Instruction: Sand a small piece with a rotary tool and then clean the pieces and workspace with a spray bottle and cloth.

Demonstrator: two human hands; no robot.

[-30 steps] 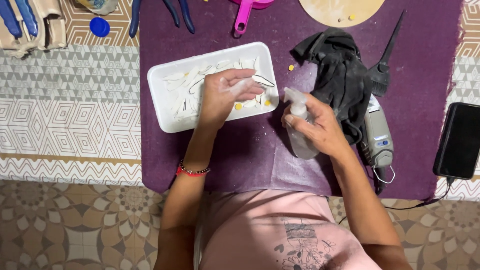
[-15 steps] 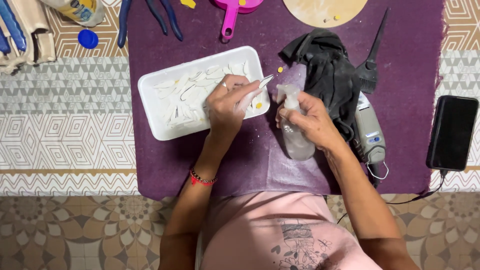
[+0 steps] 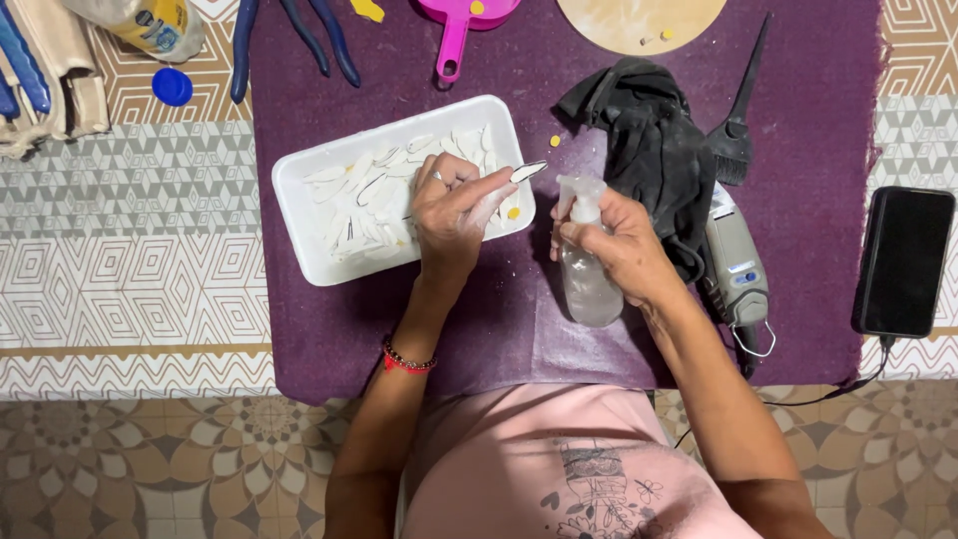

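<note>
White petal (image 3: 527, 172), at frame centre, is pinched in the left hand (image 3: 454, 215) over the tray (image 3: 299, 215); the right hand (image 3: 624, 245) grips the spray bottle (image 3: 587, 269), nozzle aimed at it.

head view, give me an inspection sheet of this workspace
surface: purple felt mat over a patterned tablecloth
job's things: white foam tray of pale petal-shaped pieces; one pale piece; clear plastic spray bottle
clutter: black cloth, black tint brush, grey rotary tool, blue-handled pliers, pink plastic scoop, round wooden disc, black phone
grippers: left hand pinches the piece; right hand grips the bottle
cables: black cord below the phone
surroundings: tiled floor
</note>
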